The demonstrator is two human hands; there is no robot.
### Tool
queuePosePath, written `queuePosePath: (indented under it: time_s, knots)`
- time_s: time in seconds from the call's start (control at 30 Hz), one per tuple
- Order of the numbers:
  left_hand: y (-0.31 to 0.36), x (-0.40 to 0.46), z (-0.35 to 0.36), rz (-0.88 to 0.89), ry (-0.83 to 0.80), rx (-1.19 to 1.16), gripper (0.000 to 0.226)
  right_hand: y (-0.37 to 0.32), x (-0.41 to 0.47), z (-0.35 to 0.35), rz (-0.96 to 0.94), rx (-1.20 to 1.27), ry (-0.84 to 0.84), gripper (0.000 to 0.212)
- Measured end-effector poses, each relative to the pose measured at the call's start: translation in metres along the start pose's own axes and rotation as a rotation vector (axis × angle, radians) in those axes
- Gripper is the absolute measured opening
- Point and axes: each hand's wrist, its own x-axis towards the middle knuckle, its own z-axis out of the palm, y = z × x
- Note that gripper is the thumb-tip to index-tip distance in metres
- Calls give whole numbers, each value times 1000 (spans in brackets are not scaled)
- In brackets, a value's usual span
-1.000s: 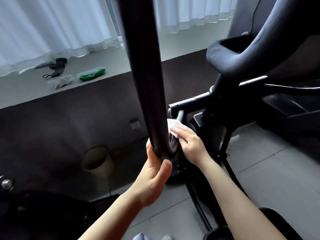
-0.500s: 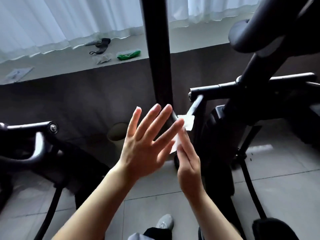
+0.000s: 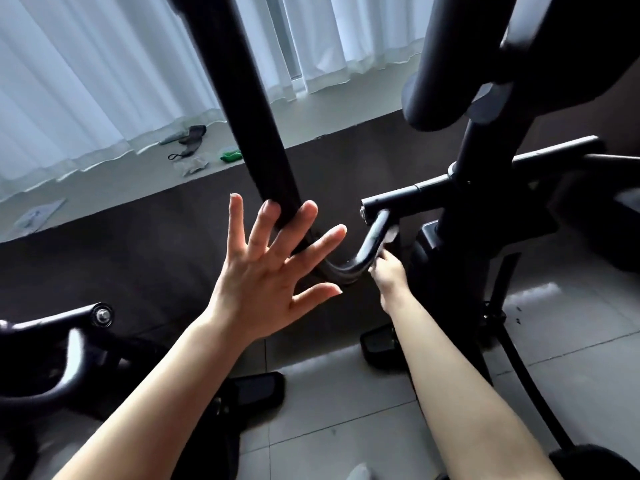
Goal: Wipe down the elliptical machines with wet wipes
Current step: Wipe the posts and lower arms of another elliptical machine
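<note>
Your left hand (image 3: 266,275) is spread wide, fingers splayed in front of the elliptical's black upright pole (image 3: 256,112), holding nothing. At its three o'clock, your right hand (image 3: 388,271) presses a wet wipe (image 3: 389,235) against the curved metal bar (image 3: 363,254).

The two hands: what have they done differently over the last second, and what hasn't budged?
The left hand let go of the thick black upright pole and now spreads open before it. The right hand, holding the white wet wipe, moved right onto the curved black metal bar. The small items on the pale window ledge stayed put.
</note>
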Motion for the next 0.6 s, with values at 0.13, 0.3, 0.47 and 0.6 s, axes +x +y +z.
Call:
queuePosePath:
  time_s: [0.13, 0.3, 0.47, 0.6]
  knots:
    - [0, 0, 2, -2, 12, -13, 71, 7, -22, 8, -63, 407, 121, 26]
    - [1, 0, 0, -9, -13, 20, 70, -3, -71, 7, -461, -128, 79, 27]
    - [4, -1, -3, -45, -45, 39, 64, -27, -42, -10, -375, -514, -16, 37]
    - [6, 0, -2, -39, -49, 25, 61, -50, 10, -7, -266, -741, -87, 44]
